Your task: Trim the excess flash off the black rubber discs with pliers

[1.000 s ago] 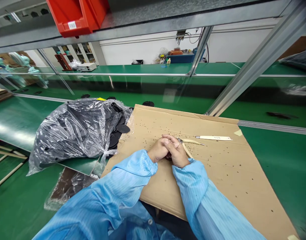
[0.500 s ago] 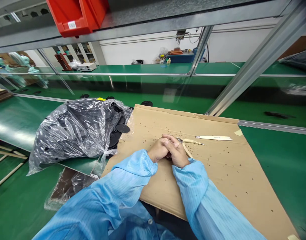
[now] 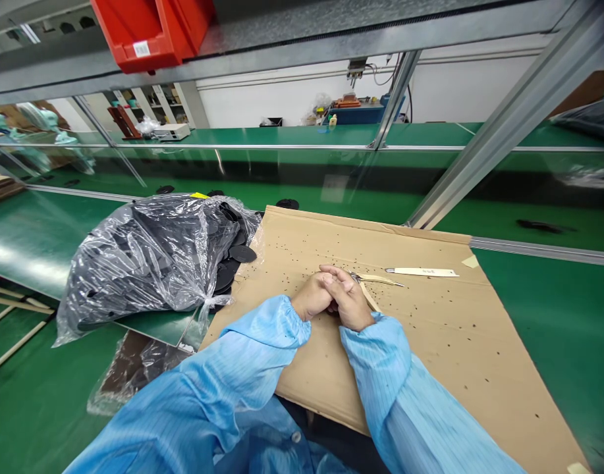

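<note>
My left hand (image 3: pixel 309 297) and my right hand (image 3: pixel 352 304) are clasped together above the brown cardboard sheet (image 3: pixel 420 355), fingers folded over each other. No held object shows, though the space between the palms is hidden. Just beyond my right hand lie nippers with pale yellow handles (image 3: pixel 381 280), their jaw end partly covered by the fingers. A white-handled craft knife (image 3: pixel 423 272) rests farther right. Tiny black scraps dot the cardboard. To the left, a clear plastic bag (image 3: pixel 143 257) bulges with black discs; a few loose discs (image 3: pixel 243 254) spill from its mouth.
Behind the cardboard runs a green belt-like surface (image 3: pixel 311 214) with a black disc (image 3: pixel 287 204) on it. A metal post (image 3: pixel 494 125) slants up at right. Overhead, a red bin (image 3: pixel 153 33) sits on the shelf. A thin plastic bag (image 3: pixel 134 368) hangs below the bench's left edge.
My hands stay clasped in the same place. The black pieces on the green surface behind the cardboard have shifted slightly left.
</note>
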A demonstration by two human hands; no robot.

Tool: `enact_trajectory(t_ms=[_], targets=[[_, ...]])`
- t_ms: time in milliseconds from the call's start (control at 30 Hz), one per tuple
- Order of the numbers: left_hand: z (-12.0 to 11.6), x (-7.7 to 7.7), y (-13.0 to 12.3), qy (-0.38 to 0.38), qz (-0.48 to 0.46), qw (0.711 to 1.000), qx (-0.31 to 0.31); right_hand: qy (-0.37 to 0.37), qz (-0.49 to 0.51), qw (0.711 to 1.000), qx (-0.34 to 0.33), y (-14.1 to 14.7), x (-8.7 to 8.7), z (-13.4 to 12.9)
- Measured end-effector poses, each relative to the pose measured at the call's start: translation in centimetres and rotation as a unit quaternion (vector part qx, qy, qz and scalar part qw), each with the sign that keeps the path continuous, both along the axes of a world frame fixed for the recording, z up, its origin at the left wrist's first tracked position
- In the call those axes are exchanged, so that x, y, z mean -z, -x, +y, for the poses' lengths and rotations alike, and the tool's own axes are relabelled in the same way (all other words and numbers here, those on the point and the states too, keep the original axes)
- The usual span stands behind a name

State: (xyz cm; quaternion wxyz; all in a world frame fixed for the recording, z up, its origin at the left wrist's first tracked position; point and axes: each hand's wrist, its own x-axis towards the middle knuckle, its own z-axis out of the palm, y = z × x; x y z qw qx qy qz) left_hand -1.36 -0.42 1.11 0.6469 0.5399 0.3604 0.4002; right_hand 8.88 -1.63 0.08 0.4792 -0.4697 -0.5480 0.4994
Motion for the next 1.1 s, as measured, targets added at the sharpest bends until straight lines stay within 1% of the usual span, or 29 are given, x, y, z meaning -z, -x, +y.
enact_trajectory(t_ms=[200, 633, 933, 1100], targets=[[-0.02, 0.09, -0.01, 0.007, 0.001, 1.0, -0.004, 0.007, 0.006, 1.0, -0.003, 0.04, 0.02, 0.01], [0.01, 0.13, 0.04, -0.003, -0.002, 1.0, 0.001, 0.002, 0.002, 1.0, -0.003, -0.03, 0.04, 0.01], [-0.1, -0.18, 0.06, -0.007, -0.001, 1.0, 0.003, -0.004, -0.001, 1.0, 0.0, 0.01, 0.08, 0.06], [-0.04, -0.07, -0.02, 0.002, -0.001, 1.0, -0.001, 0.007, 0.006, 1.0, 0.002, 0.09, -0.01, -0.05]])
